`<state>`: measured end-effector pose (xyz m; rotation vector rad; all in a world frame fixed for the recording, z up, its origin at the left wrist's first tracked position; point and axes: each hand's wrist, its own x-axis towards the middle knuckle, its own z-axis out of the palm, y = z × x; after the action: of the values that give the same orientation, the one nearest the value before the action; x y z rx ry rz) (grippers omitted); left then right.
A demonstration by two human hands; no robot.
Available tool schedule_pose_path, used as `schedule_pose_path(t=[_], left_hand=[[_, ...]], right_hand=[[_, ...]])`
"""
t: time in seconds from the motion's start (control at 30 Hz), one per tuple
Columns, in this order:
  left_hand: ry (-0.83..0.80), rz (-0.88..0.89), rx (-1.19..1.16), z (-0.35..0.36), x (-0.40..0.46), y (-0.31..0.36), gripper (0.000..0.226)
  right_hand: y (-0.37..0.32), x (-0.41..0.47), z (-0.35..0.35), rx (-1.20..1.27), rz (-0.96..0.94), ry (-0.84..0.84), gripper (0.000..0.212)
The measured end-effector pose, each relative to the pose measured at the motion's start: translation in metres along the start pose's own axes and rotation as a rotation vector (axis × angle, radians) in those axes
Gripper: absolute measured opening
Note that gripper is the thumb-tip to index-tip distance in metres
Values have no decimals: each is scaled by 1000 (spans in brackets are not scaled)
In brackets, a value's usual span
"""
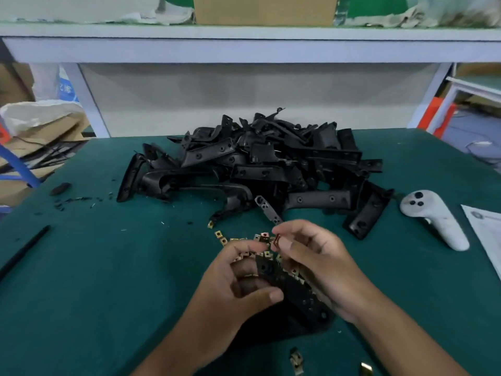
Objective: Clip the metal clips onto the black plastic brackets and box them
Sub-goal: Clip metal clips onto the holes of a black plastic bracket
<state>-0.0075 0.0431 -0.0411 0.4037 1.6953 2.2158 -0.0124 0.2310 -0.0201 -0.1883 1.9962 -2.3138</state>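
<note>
A big heap of black plastic brackets (271,164) lies on the green table (108,267). Nearer to me, several small brass-coloured metal clips (225,238) are scattered on the mat. My left hand (233,283) grips one black bracket (287,283), which runs from its fingers down to the right. My right hand (320,264) pinches a single metal clip (276,240) between thumb and forefinger, just above the bracket's upper end. Part of the clip pile is hidden under both hands.
A white hand controller (433,218) lies at the right, with a sheet of paper (485,234) beyond it. Two stray clips (296,359) lie near the front edge. A black stick (24,251) and plastic scraps (73,199) lie at the left. A white shelf frame (244,47) stands behind.
</note>
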Motion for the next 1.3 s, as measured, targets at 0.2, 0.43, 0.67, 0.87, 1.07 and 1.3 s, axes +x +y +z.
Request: schedule_pose_path(t=[0.2,0.43,0.67,0.87,1.07,1.3], left_hand=[[161,112,40,4,1,2,46],[222,197,86,2,1,-2,46],[239,200,65,2,1,1,45],[239,185,90,2,0,-2,47],[260,159,97,1,5,0,53],[252,180,114,6,1,2,45]], right_hand=[[-4,-1,-2,33,21,-27,6],[-5,-1,1,-17,7,3,11],[-4,-2,5,-8,-28,47,13],[-2,-3,7,-44,-38,75,9],[0,-1,8,-28,-11,93,21],[1,-3,5,-6,-64,50,13]])
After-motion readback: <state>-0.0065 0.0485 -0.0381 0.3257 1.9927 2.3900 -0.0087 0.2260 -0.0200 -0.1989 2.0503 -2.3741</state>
